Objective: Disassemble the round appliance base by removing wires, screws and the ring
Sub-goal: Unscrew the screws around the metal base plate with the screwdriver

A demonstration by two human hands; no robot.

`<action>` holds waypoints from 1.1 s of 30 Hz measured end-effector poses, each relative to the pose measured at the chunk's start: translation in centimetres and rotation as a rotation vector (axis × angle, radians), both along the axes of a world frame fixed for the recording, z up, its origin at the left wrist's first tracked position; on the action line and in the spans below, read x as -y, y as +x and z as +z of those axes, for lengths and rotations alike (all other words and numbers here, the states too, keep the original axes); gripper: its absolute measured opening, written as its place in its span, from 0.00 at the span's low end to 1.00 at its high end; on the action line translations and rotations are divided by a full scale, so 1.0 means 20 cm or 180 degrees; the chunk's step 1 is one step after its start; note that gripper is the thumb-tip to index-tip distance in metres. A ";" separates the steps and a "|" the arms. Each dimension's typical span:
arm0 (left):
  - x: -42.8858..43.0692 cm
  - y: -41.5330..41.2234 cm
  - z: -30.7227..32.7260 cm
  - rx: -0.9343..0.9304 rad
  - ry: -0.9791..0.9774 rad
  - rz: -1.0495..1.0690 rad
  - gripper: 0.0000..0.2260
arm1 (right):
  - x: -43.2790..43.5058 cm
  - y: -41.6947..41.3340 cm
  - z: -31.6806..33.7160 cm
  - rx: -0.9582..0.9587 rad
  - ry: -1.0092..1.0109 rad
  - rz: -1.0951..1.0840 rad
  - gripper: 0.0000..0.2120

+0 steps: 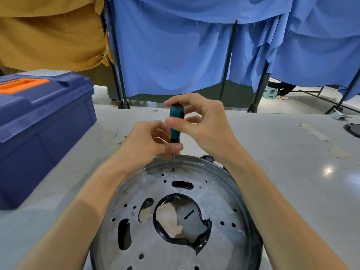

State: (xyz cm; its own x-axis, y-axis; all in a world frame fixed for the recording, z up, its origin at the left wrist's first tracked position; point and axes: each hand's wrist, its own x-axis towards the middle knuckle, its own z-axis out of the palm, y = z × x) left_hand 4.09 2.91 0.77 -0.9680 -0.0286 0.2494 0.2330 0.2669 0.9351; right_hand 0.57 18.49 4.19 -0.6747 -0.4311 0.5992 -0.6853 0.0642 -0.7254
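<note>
The round metal appliance base (216,209) lies flat on the table right in front of me, full of holes and slots, with a torn black ring (196,241) around its central opening. A teal and black screwdriver (176,121) stands upright, its thin shaft tip set in a screw (173,169) near the base's far rim. My right hand (204,123) grips the upper handle. My left hand (150,141) pinches the lower end of the handle above the shaft.
A blue toolbox (42,121) with an orange handle stands at the left. Small loose screws (122,140) and a bent wire (120,130) lie on the grey table (282,162) beyond my left hand. A dark object (353,129) sits at the right edge. Blue curtains hang behind.
</note>
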 end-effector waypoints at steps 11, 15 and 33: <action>0.00 0.00 0.01 0.0020 0.0201 -0.0004 0.16 | 0.00 0.00 0.00 -0.0012 0.0037 -0.0048 0.11; 0.01 0.01 0.01 0.0143 0.0129 -0.0200 0.08 | -0.02 -0.01 0.01 0.0189 -0.0175 -0.0020 0.15; 0.00 0.00 0.00 -0.0008 0.0122 -0.0024 0.15 | 0.00 0.00 0.00 0.0021 0.0125 -0.0057 0.14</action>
